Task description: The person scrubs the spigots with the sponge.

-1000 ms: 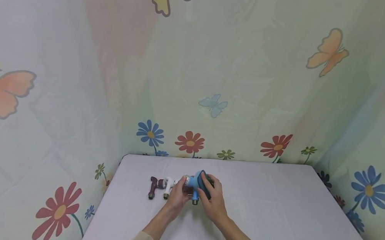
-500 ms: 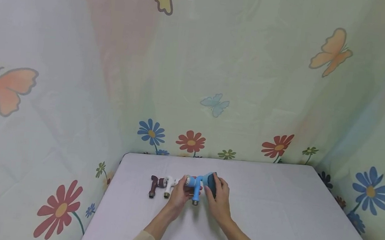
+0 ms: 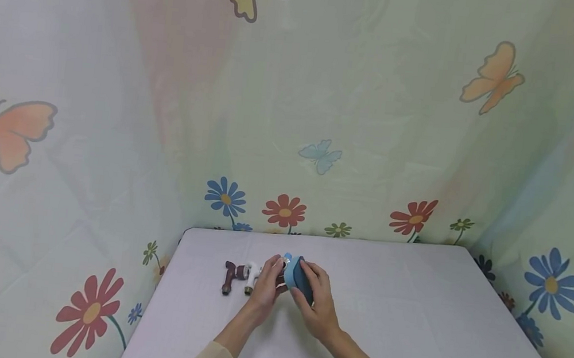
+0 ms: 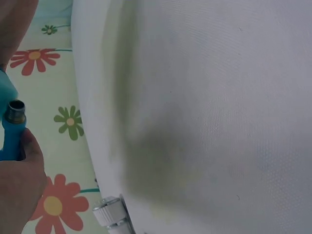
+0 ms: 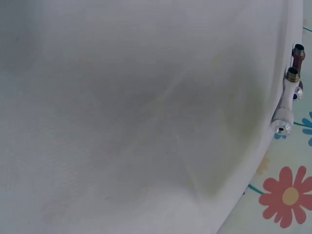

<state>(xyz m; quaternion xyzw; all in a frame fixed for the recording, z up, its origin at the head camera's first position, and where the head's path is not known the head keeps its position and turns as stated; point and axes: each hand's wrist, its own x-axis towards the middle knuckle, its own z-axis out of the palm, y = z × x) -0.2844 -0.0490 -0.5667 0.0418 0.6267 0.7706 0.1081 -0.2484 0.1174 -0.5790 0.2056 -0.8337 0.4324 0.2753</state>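
Over the middle of the table, my left hand (image 3: 264,289) grips a blue tap (image 3: 287,256), mostly hidden by the fingers and the sponge. The left wrist view shows the tap's threaded metal end (image 4: 16,112) uppermost, with the left thumb against its blue body. My right hand (image 3: 320,306) holds a sponge (image 3: 303,281), light blue with a dark blue face, pressed up against the tap. Fingers lie along the dark face and the thumb is at its lower edge. The right wrist view shows neither hand.
Left of the hands, a dark red-brown tap (image 3: 228,277) and a white tap (image 3: 250,276) lie side by side on the white-covered table (image 3: 399,305). A fabric backdrop (image 3: 375,124) with flowers and butterflies rises behind and beside the table.
The blue tap has turned in the left hand, its spout no longer hanging down toward the viewer. The sponge has moved left onto it after being at its right end.
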